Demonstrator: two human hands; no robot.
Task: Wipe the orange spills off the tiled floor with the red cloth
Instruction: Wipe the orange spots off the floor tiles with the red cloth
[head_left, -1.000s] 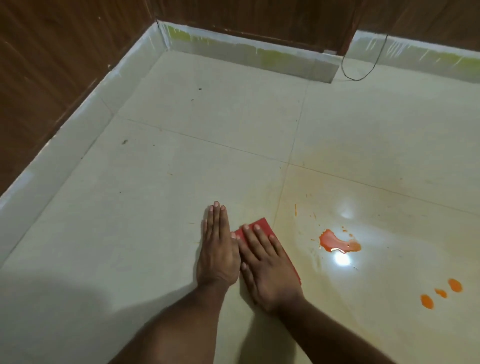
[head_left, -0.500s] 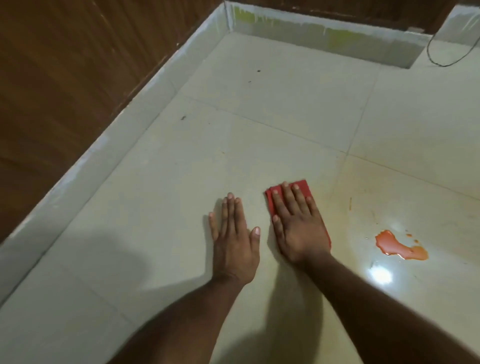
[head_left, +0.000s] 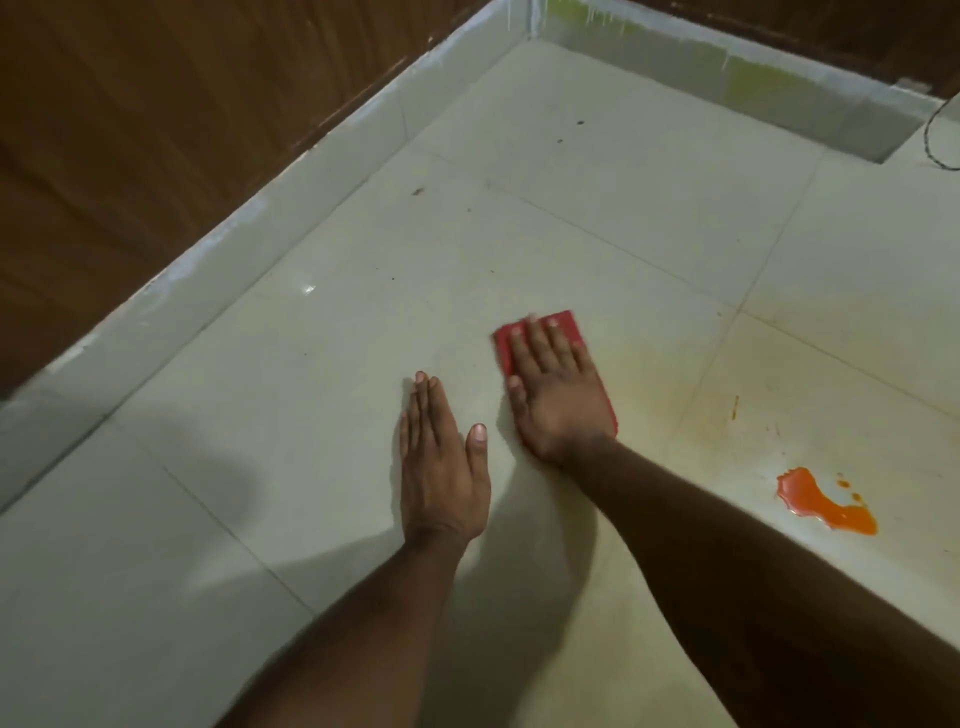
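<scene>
A folded red cloth lies flat on the cream tiled floor. My right hand presses palm-down on it, fingers spread, covering most of it. My left hand rests flat on the bare tile just left of the cloth, holding nothing. An orange spill pools on the tile to the right of my right forearm, apart from the cloth. A thin orange streak marks the tile above the pool, within a faint yellowish smear.
A white skirting runs along brown wood panelling on the left and across the back. A dark cable lies at the far right corner. Small dark specks dot the far tiles.
My right hand has slid the red cloth forward and left, away from the spill. The hands have drawn apart. The view has swung left, so the smaller orange drops are out of frame.
</scene>
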